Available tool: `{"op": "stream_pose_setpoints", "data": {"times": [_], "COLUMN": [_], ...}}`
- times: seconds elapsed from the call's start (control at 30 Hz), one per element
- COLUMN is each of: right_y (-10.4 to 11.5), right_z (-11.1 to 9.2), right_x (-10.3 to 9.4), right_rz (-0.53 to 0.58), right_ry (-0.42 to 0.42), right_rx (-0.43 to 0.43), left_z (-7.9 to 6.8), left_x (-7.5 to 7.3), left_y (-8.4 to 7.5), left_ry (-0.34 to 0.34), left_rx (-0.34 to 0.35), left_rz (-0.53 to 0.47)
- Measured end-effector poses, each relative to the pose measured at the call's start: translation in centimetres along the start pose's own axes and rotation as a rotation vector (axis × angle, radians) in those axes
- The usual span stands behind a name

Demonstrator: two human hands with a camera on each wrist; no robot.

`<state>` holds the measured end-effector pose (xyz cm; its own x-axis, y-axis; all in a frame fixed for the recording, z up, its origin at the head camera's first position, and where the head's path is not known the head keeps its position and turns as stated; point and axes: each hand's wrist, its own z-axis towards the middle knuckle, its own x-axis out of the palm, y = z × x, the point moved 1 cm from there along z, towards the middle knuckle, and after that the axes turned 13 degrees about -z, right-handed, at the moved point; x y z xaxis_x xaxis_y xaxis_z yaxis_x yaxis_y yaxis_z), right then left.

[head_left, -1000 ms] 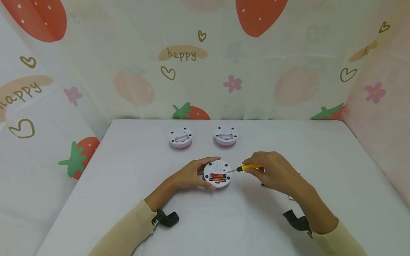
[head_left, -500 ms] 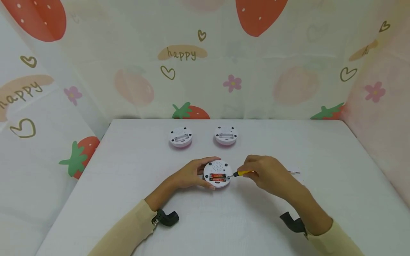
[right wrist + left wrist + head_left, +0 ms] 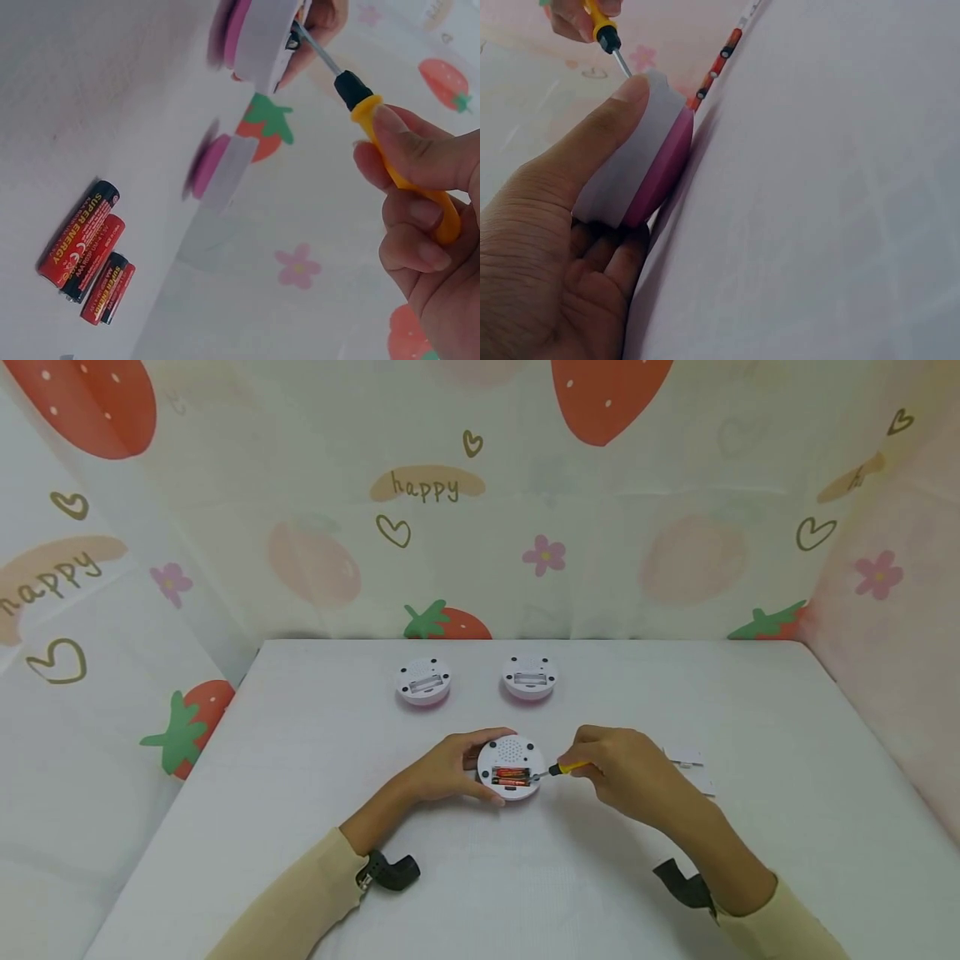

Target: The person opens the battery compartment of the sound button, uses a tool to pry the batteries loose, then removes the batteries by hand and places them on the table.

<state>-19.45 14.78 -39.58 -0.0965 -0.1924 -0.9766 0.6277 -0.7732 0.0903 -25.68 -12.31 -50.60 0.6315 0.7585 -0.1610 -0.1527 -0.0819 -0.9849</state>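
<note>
A round white device [image 3: 510,749] with speaker holes and a pink underside [image 3: 660,176] sits on the table, its battery compartment facing up. Two red batteries [image 3: 512,774] lie in that compartment. My left hand [image 3: 442,768] holds the device by its left side, thumb on the near rim and fingers round the far side. Pinched in my right hand [image 3: 630,772] is a yellow-handled screwdriver [image 3: 365,112]. Its metal shaft slants down to the left, and its tip is at the compartment's right end. The right wrist view shows this tip right at the device's edge.
Two similar devices [image 3: 423,682] stand farther back, their compartments without batteries. In the right wrist view, several red-and-black batteries [image 3: 82,236] lie on the table. A flat white piece [image 3: 693,772] with a thin silver rod lies partly behind my right hand.
My right hand has moved slightly left and down. The screwdriver tip has shifted from the compartment's upper right corner to lower on its right end. My left hand has stayed put.
</note>
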Motion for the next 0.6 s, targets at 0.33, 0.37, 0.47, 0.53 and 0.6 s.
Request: {"op": "stream_pose_setpoints", "data": {"times": [0.33,0.37,0.47,0.53,0.6], "right_y": [0.73,0.77,0.82,0.84,0.86], "right_z": [0.05,0.07,0.11,0.11,0.11], "right_x": [-0.53,-0.56,-0.54,-0.49,-0.4], "right_rz": [-0.072,-0.075,-0.077,-0.08,-0.089], "right_ry": [0.013,0.014,0.014,0.012,0.005], "right_rx": [0.011,0.013,0.014,0.01,0.001], "left_z": [0.12,0.12,0.11,0.11,0.09], "left_x": [0.07,0.07,0.01,-0.04,-0.09], "left_y": [-0.18,-0.16,-0.04,0.06,0.18], "left_ry": [-0.016,-0.019,-0.024,-0.023,-0.022], "left_rx": [0.018,0.017,0.016,0.02,0.023], "left_rz": [0.021,0.023,0.03,0.036,0.045]}}
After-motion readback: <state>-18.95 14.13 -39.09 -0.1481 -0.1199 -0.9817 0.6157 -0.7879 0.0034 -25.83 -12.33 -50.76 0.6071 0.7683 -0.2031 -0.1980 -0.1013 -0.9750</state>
